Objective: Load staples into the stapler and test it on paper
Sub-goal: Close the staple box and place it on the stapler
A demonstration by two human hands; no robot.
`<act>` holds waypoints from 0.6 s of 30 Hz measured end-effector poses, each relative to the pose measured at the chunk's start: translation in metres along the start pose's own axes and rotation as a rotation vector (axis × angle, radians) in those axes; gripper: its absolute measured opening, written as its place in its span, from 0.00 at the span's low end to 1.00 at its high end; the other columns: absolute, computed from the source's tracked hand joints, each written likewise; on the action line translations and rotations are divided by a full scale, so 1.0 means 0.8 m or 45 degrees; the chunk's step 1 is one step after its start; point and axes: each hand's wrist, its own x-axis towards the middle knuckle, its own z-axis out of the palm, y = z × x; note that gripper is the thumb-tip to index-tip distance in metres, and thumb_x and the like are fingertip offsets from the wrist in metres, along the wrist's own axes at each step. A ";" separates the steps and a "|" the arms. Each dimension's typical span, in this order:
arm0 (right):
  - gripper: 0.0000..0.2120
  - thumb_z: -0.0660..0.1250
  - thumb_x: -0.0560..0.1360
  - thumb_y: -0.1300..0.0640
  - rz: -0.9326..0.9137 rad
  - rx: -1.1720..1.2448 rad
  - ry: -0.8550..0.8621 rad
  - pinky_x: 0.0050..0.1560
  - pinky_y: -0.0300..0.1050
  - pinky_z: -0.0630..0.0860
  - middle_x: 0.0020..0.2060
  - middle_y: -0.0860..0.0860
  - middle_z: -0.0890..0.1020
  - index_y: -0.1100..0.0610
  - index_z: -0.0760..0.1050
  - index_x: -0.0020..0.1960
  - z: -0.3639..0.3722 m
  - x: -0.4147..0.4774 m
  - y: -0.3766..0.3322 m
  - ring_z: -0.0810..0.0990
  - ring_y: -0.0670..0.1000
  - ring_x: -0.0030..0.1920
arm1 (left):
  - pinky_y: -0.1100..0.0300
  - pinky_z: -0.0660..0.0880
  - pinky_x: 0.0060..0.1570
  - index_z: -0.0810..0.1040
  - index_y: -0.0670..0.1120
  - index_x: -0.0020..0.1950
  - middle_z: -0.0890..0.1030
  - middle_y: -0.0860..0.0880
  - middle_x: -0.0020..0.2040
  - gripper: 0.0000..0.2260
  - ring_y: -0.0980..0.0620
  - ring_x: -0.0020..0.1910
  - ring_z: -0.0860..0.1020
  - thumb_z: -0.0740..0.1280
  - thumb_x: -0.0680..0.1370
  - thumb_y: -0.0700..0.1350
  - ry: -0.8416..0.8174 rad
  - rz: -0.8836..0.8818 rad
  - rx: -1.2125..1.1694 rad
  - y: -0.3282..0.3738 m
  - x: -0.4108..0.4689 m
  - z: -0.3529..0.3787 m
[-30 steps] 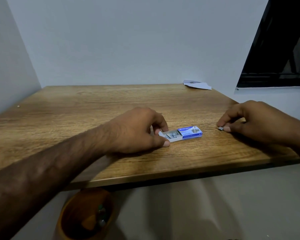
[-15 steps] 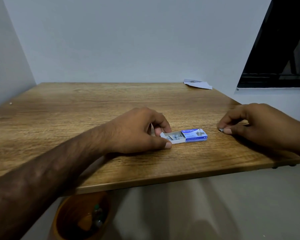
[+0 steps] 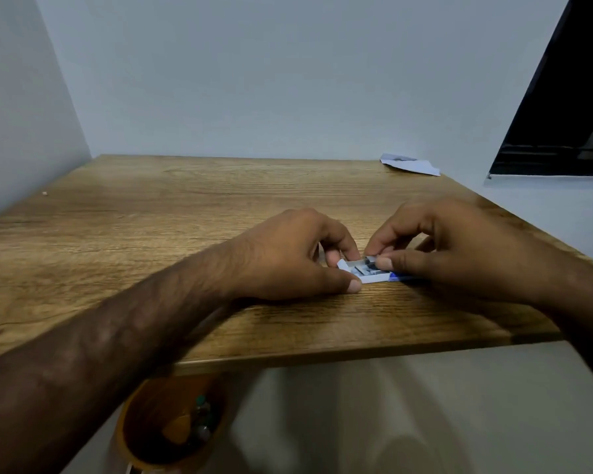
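Observation:
A small blue and white staple box (image 3: 370, 273) lies on the wooden table (image 3: 185, 213) near its front edge, with its inner tray slid out to the left. Grey staples show in the tray. My left hand (image 3: 295, 254) pinches the tray's left end between thumb and fingers. My right hand (image 3: 452, 248) has thumb and forefinger closed at the tray's right part, over the staples; it covers most of the blue sleeve. Whether it grips a staple strip cannot be told. A white sheet of paper (image 3: 409, 164) lies at the table's far right corner. No stapler is in view.
A brown round bin (image 3: 141, 436) with rubbish stands on the floor under the table's front edge. Walls close the table in on the left and at the back. A dark window (image 3: 562, 107) is at the right.
My right hand has moved left from the table's right part onto the staple box, where its fingers now close at the open tray. My left hand has stayed on the tray's end.

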 end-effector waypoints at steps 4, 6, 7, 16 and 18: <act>0.04 0.75 0.74 0.50 0.028 -0.022 -0.035 0.48 0.47 0.82 0.43 0.41 0.86 0.42 0.86 0.47 0.000 0.005 -0.005 0.82 0.36 0.45 | 0.64 0.70 0.37 0.83 0.60 0.57 0.81 0.59 0.46 0.14 0.64 0.41 0.77 0.75 0.73 0.60 0.005 0.000 0.019 -0.001 0.000 0.001; 0.04 0.75 0.74 0.50 0.024 -0.032 -0.062 0.47 0.46 0.82 0.44 0.41 0.86 0.42 0.86 0.47 0.000 0.007 -0.005 0.81 0.35 0.45 | 0.64 0.70 0.37 0.83 0.60 0.57 0.81 0.60 0.45 0.14 0.66 0.40 0.77 0.75 0.72 0.60 0.002 0.000 0.019 -0.002 0.000 0.001; 0.04 0.75 0.74 0.50 0.021 -0.035 -0.079 0.47 0.45 0.82 0.44 0.41 0.86 0.41 0.86 0.47 0.000 0.008 -0.005 0.81 0.35 0.45 | 0.64 0.69 0.37 0.83 0.60 0.56 0.81 0.60 0.45 0.14 0.67 0.40 0.76 0.75 0.72 0.60 0.002 0.001 0.015 -0.002 0.000 0.001; 0.23 0.73 0.62 0.31 0.036 0.046 -0.151 0.55 0.53 0.82 0.53 0.38 0.85 0.35 0.81 0.56 -0.024 -0.010 0.024 0.82 0.41 0.55 | 0.57 0.80 0.45 0.82 0.55 0.58 0.84 0.55 0.46 0.19 0.58 0.40 0.80 0.79 0.69 0.56 0.044 0.016 -0.129 0.004 -0.008 -0.006; 0.22 0.74 0.63 0.35 0.040 0.023 -0.155 0.54 0.51 0.82 0.52 0.35 0.85 0.35 0.81 0.56 -0.028 -0.019 0.031 0.82 0.39 0.55 | 0.57 0.81 0.46 0.82 0.53 0.55 0.86 0.54 0.45 0.17 0.55 0.41 0.83 0.80 0.69 0.52 0.108 0.039 -0.176 0.007 -0.012 -0.004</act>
